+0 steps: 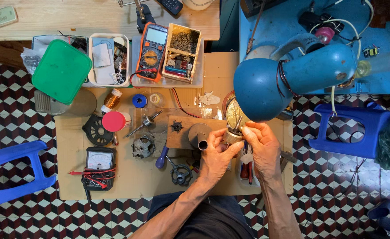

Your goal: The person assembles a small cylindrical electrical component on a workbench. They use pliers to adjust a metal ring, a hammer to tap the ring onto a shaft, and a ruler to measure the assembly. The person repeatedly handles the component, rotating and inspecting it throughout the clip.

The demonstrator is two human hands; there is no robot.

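Both hands held a small motor part under the lamp.
The left hand (216,156) cupped the round metal part (232,135); right hand (260,144) fingers pinched its upward-tilted shaft above the cardboard sheet (128,177).

Place: a small electrical repair workshop, set up low over a floor.
Work surface: a sheet of cardboard (128,177) laid on a checkered tile floor (9,119), beside a wooden bench (71,17).
Meters: an orange digital multimeter (152,51) and a black analogue meter (99,160) with red leads.
Parts: a copper wire spool (111,100), motor pieces (142,147), trays of small components (184,53).
Light: a blue desk lamp (265,84).
Seating: blue plastic stools (9,172).
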